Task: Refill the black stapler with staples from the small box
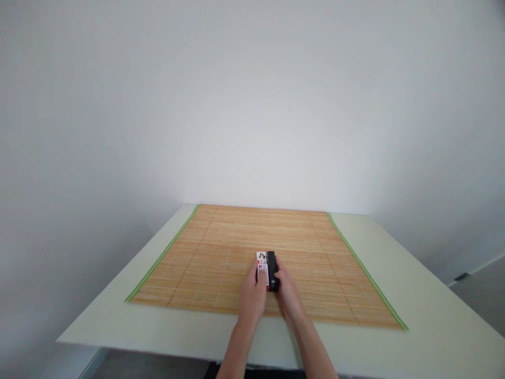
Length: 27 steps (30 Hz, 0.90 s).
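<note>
A small white-and-red printed box (261,259) is in my left hand (252,295), whose thumb lies across its top face. Right beside it is a long black stapler (271,263), gripped along its outer side by my right hand (288,288). Box and stapler lie side by side, lengthwise away from me, over the near middle of the bamboo mat (221,263). Whether they rest on the mat or are held just above it I cannot tell. My fingers under and behind both things are hidden.
The slatted mat has green edging (169,247) on its left and right sides. It lies on a white table (414,284) pushed up to a plain pale wall (252,105). A small dark object (461,276) shows at the far right, beyond the table.
</note>
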Motion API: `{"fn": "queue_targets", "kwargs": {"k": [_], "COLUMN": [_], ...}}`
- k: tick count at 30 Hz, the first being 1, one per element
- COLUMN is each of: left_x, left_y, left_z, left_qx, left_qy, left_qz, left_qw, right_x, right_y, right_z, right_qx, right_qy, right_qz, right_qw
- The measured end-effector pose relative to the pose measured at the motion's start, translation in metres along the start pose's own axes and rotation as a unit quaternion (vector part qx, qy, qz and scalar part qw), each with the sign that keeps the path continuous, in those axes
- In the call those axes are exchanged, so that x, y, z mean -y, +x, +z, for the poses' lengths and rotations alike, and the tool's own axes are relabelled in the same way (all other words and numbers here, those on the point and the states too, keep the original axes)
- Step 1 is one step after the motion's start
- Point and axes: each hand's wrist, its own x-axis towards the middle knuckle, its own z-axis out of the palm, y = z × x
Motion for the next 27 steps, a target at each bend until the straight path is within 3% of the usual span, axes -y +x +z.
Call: {"fn": "queue_targets", "kwargs": {"k": [2,5,10,23,27], "left_x": [0.000,0.000,0.007,0.006,0.017], "left_y": [-0.001,-0.004,-0.015,-0.027,-0.020], "left_z": [-0.012,-0.015,-0.015,-0.025,-0.034], "left_qx": [0.008,-0.001,-0.067,-0.060,-0.101], "left_qy": [0.022,0.064,0.169,0.234,0.258], "left_qz": [-0.004,0.009,0.019,0.035,0.026], "left_qw": [1.000,0.998,0.983,0.970,0.961], "right_x": [0.001,-0.006,-0.022,-0.016,-0.013], "right_y": [-0.002,-0.003,-0.006,-0.010,-0.010], "right_z": [0.006,-0.001,-0.012,-0.011,-0.010], "right_qx": [0.006,0.007,-0.029,-0.032,-0.035], "right_qy": [0.048,0.039,0.110,0.166,0.241], "right_qz": [0.043,0.066,0.057,0.054,0.064], "right_qw": [0.998,0.997,0.992,0.984,0.968]}}
